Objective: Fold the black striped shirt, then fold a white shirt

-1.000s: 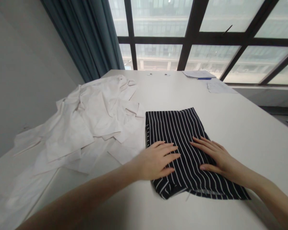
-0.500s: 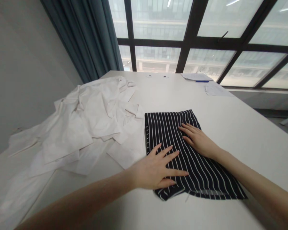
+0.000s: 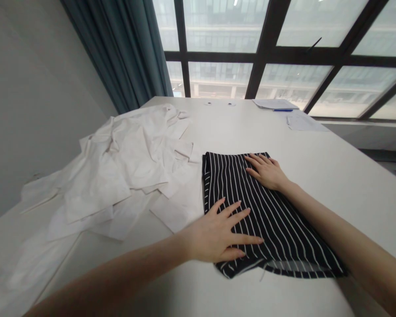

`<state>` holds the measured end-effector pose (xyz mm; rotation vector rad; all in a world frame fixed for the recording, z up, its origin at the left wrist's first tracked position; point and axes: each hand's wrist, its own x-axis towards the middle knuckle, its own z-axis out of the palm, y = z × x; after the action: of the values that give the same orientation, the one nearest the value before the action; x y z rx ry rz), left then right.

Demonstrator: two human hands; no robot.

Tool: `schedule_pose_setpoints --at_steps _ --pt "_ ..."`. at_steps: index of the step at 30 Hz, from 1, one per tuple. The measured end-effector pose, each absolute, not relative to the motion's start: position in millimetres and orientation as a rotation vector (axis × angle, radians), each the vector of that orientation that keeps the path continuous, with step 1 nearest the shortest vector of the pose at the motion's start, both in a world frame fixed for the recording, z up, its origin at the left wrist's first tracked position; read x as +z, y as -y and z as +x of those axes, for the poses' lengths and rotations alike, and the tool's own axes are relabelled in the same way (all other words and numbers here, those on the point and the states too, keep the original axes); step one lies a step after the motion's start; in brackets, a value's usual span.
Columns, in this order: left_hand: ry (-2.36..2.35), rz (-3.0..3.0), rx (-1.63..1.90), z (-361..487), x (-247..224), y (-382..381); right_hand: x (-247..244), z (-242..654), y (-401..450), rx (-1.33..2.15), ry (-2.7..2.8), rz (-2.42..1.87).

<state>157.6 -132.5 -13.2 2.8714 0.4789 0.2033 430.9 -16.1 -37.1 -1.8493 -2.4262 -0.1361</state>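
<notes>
A black cloth piece with white stripes point(image 3: 251, 211) lies folded on the white table point(image 3: 237, 132). Its layers show at the left edge, and the near edge gapes a little, with a loose thread hanging from it. Flat on the cloth's near left part rests my left hand point(image 3: 222, 231), fingers spread. My right hand point(image 3: 265, 171) presses on the far right corner, its fingers stretched out over the cloth. Part of the cloth's right edge is hidden under my right forearm.
A heap of white cloth pieces point(image 3: 132, 163) covers the table's left side, close to the striped cloth. Papers point(image 3: 273, 104) with a blue pen point(image 3: 283, 110) and another sheet point(image 3: 305, 122) lie at the far right. Behind stand a blue curtain point(image 3: 125, 48) and windows.
My right hand has slid away from me over the cloth to its far right corner. The far edge looks flatter. My left hand stays in place on the cloth.
</notes>
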Motion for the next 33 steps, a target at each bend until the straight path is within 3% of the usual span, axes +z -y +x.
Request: schedule_pose_setpoints --at_steps 8,13,21,33 --pt "-0.538 2.77 0.267 150.7 1.5 124.4 -24.3 434.1 37.8 -0.211 2.378 -1.737" --pt "-0.77 2.802 0.441 161.0 3.8 81.2 -24.9 430.9 60.5 -0.16 2.376 -1.736" --pt "-1.17 2.785 0.192 165.4 -19.8 10.8 -39.5 413.0 78.3 -0.114 2.419 -1.68" --pt "-1.348 2.665 0.454 141.3 -29.3 11.4 -40.2 428.8 74.2 -0.078 2.451 -1.72"
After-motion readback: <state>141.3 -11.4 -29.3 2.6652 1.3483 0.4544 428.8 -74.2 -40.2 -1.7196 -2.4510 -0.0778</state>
